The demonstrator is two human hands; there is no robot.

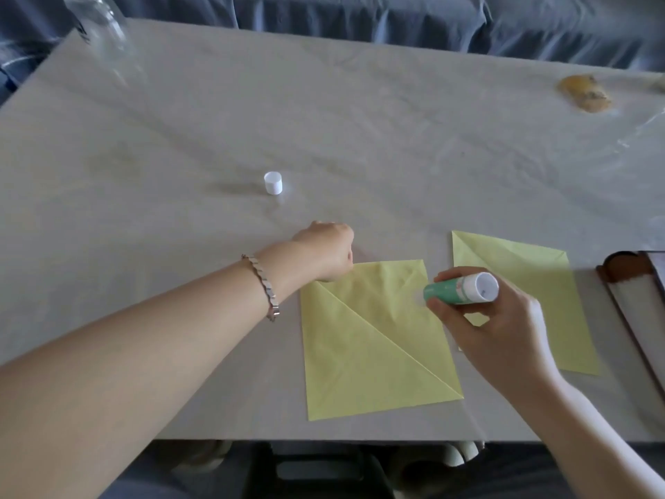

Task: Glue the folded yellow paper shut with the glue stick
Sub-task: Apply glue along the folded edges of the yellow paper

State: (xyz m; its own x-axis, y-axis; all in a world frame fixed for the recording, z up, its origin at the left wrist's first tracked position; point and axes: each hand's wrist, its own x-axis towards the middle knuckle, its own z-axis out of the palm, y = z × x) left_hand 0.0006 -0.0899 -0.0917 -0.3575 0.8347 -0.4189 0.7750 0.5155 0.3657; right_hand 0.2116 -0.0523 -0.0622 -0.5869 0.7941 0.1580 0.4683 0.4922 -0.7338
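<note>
A folded yellow paper (370,340) lies flat near the table's front edge, with a diagonal fold running from its upper left to lower right. My left hand (325,252) is curled and presses on the paper's upper left corner. My right hand (485,318) holds a green and white glue stick (462,288), its tip pointing left and down onto the paper's upper right part. The glue stick's white cap (273,182) stands alone farther back on the table.
A second yellow paper (532,282) lies to the right, partly behind my right hand. A dark-framed object (633,293) sits at the right edge. A clear plastic bottle (104,30) stands far left, a yellowish lump (584,93) far right.
</note>
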